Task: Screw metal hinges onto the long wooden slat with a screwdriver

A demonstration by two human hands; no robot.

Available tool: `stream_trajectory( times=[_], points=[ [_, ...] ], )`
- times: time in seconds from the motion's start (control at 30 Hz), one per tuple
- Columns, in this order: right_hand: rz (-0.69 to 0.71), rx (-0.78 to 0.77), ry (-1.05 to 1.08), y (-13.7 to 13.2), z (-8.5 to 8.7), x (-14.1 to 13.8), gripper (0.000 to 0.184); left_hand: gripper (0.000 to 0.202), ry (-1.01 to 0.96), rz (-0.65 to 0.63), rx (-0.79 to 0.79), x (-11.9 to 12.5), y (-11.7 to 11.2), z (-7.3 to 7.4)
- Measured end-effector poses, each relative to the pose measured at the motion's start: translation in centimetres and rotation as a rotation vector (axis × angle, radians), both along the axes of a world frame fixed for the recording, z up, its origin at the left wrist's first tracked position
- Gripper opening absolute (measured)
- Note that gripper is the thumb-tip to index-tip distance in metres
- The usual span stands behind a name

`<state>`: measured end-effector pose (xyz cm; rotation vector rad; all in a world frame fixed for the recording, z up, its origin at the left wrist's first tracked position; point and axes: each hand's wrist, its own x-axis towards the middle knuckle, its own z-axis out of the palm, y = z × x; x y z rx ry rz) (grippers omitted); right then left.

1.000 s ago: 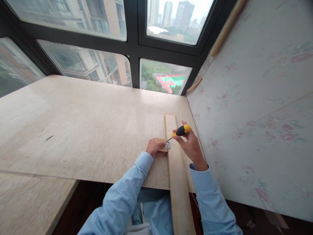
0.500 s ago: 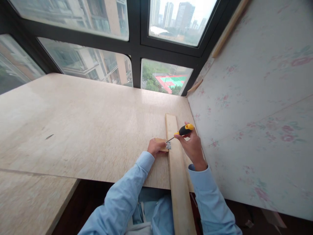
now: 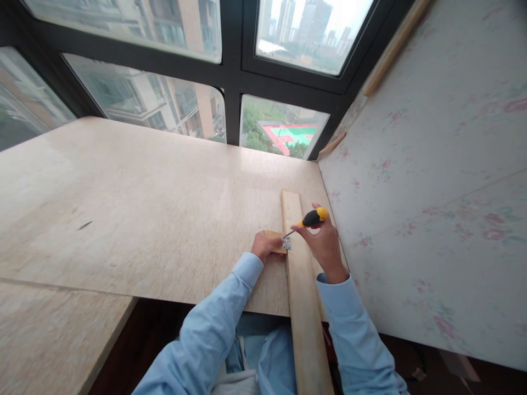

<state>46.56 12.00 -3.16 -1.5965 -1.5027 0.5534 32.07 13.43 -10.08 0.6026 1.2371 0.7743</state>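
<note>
Beyond the dark window frame [image 3: 233, 77] stand tall buildings [image 3: 315, 24], trees [image 3: 252, 125] and a red-and-green sports court [image 3: 296, 133]. To the right rises a wall [image 3: 420, 164] patterned with pink flowers; a small dark sliver [image 3: 85, 225] – leaf or mark, unclear – shows on the beige sill [image 3: 144, 192].

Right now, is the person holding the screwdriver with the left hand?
No, the right hand holds the screwdriver, while the left hand holds the small wooden block beside the long board.
</note>
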Motion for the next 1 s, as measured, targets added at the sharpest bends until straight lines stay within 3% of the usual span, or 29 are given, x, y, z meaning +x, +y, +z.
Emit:
stream_trajectory(
  times=[0.07, 0.1, 0.23, 0.3, 0.37, 0.5, 0.57, 0.7, 0.77, 0.87, 0.93, 1.0],
  points=[
    [-0.092, 0.041, -0.044, 0.2, 0.0, -0.3, 0.091, 0.018, -0.007, -0.002, 0.004, 0.0, 0.0, 0.0],
    [-0.065, 0.051, 0.001, 0.2, -0.2, -0.3, 0.093, 0.018, -0.011, -0.003, 0.006, -0.1, 0.0, -0.1],
    [0.252, 0.035, 0.332, 0.0, -0.7, 0.0, 0.085, 0.016, -0.016, -0.024, 0.016, 0.0, 0.1, -0.5],
    [0.336, -0.003, 0.4, -0.2, -0.3, 0.2, 0.08, 0.016, -0.011, -0.033, 0.019, 0.0, 0.2, -0.8],
    [0.278, -0.023, 0.327, -0.4, 0.4, 0.2, 0.075, 0.016, -0.012, -0.034, 0.019, 0.0, 0.2, -0.9],
    [-0.113, 0.063, -0.008, -0.3, 1.2, -0.3, 0.083, 0.019, -0.027, -0.02, 0.006, 0.0, 0.3, -0.7],
    [-0.145, 0.067, -0.008, -0.2, 0.7, -0.3, 0.089, 0.021, -0.025, -0.018, 0.003, -0.1, 0.3, -0.6],
    [0.212, 0.048, 0.282, -0.3, -0.4, 0.3, 0.09, 0.022, -0.003, -0.041, -0.01, -0.1, 0.3, -0.5],
    [0.316, 0.011, 0.336, -0.5, -0.2, 0.6, 0.083, 0.024, 0.003, -0.035, -0.016, -0.1, 0.2, -0.4],
    [0.141, -0.007, 0.131, -0.9, 0.9, 0.5, 0.076, 0.023, -0.003, -0.031, -0.007, -0.1, 0.2, -0.3],
    [-0.059, 0.056, -0.047, -1.0, 1.5, 0.0, 0.073, 0.021, -0.006, -0.041, -0.001, -0.1, 0.1, -0.3],
    [-0.178, 0.133, -0.093, -1.0, 1.6, -0.4, 0.07, 0.021, -0.009, -0.045, 0.0, -0.2, 0.2, -0.4]
  ],
)
